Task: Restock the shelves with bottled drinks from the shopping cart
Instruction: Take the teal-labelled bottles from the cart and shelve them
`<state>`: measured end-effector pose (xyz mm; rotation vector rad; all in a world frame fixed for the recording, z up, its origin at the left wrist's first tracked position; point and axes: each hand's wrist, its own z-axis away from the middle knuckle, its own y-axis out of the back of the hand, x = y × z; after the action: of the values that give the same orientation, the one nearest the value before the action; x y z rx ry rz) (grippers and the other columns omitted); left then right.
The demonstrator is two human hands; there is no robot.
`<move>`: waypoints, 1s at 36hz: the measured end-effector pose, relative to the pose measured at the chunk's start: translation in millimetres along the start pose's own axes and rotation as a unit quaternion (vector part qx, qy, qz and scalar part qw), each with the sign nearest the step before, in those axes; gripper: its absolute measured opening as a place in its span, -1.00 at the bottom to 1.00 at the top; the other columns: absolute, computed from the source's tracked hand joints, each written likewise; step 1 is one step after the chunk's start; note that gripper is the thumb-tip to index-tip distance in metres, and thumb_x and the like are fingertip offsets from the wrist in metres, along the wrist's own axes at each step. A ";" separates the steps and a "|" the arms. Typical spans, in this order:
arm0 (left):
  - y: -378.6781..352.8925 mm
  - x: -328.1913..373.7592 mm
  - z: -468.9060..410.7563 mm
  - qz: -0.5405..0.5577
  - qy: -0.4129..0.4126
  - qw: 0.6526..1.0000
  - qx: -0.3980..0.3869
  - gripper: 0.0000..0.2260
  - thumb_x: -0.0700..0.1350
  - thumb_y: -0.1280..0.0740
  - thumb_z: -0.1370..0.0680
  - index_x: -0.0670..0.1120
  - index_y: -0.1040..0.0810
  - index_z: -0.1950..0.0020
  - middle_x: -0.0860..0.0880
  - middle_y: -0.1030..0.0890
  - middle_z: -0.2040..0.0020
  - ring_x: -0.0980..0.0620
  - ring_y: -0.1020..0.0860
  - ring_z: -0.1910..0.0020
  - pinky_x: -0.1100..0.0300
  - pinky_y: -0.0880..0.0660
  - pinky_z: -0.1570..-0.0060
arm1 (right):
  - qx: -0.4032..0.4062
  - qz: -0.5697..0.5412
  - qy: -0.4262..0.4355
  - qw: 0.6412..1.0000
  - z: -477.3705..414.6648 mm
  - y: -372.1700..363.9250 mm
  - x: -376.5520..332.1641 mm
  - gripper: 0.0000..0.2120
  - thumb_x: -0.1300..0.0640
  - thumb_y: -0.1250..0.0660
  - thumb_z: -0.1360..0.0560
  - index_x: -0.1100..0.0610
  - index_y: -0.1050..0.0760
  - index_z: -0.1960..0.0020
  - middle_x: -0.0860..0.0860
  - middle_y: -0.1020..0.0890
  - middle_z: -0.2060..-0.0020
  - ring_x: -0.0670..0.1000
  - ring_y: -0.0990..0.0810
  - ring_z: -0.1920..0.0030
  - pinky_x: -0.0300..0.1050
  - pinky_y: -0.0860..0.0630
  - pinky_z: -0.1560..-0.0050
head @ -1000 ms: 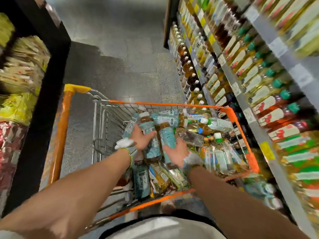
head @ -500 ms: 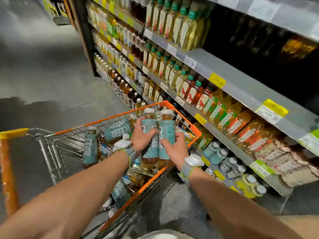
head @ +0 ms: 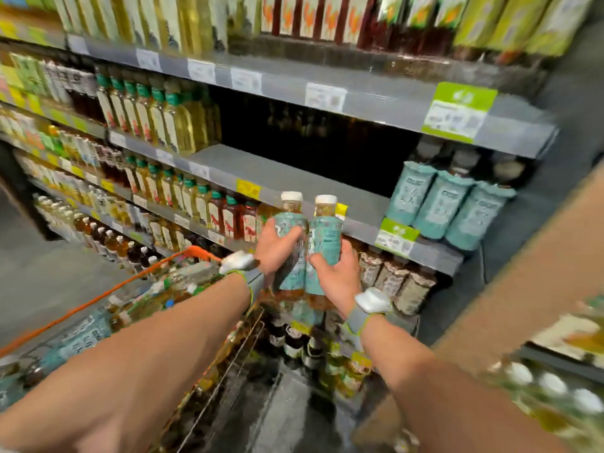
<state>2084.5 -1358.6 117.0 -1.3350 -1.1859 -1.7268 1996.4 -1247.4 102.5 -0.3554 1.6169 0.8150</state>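
I hold two teal-labelled bottles with white caps upright and side by side in front of the shelves. My left hand (head: 277, 248) grips the left bottle (head: 289, 223). My right hand (head: 335, 273) grips the right bottle (head: 327, 230). Both bottles are level with the grey middle shelf (head: 294, 178), which has a wide bare stretch. Three matching teal bottles (head: 447, 204) stand at the right end of that shelf. The orange-rimmed shopping cart (head: 196, 253) sits low on the left, with several bottles lying in it.
Rows of green-capped tea bottles (head: 157, 119) fill the shelves to the left and above. Brown-labelled bottles (head: 392, 282) stand on the shelf below my hands. A blurred cardboard-coloured edge (head: 523, 273) crosses the right side. Grey floor lies at the left.
Both hands have lifted the two teal bottles out of the cart and carried them up to the middle shelf. My view has swung right, from the cart to the shelves.
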 end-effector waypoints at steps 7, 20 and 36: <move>-60.8 60.2 15.8 0.035 -0.057 0.997 -0.027 -0.71 -0.07 -0.39 -0.46 -0.06 -0.47 -0.15 0.10 -0.51 0.05 0.15 -0.49 0.06 0.06 -0.39 0.04 | 0.056 0.007 0.038 0.998 -23.6 65.9 -5.7 -0.64 0.03 -0.46 -0.39 0.03 -0.47 -0.14 -0.03 -0.56 0.01 0.03 -0.56 -0.03 -0.03 -0.48 -0.01; -120.9 98.0 -1.9 0.086 -0.151 0.968 -0.179 -0.48 0.09 -0.59 -0.38 -0.08 -0.53 -0.22 0.02 -0.71 -0.07 0.06 -0.68 -0.07 -0.04 -0.59 -0.16 | 0.170 -0.027 0.066 0.983 -53.3 125.0 -8.7 -0.45 -0.03 -0.48 -0.39 0.00 -0.35 -0.30 0.01 -0.50 -0.13 -0.02 -0.55 -0.04 -0.09 -0.47 -0.02; -143.4 108.1 -30.8 0.147 -0.186 0.945 -0.225 -0.77 -0.11 -0.53 -0.48 -0.01 -0.56 -0.07 0.11 -0.71 0.07 0.15 -0.68 0.03 0.28 -0.57 0.08 | 0.205 -0.006 0.072 0.976 -59.7 134.5 -18.8 -0.19 -0.17 -0.50 -0.38 0.04 -0.27 -0.52 -0.07 -0.46 -0.32 -0.10 -0.44 -0.33 -0.07 -0.40 -0.37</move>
<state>1916.4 -1328.3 180.4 -2.0718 -0.7373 -1.6212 1870.7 -1197.0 163.0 -0.1303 1.8673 0.4362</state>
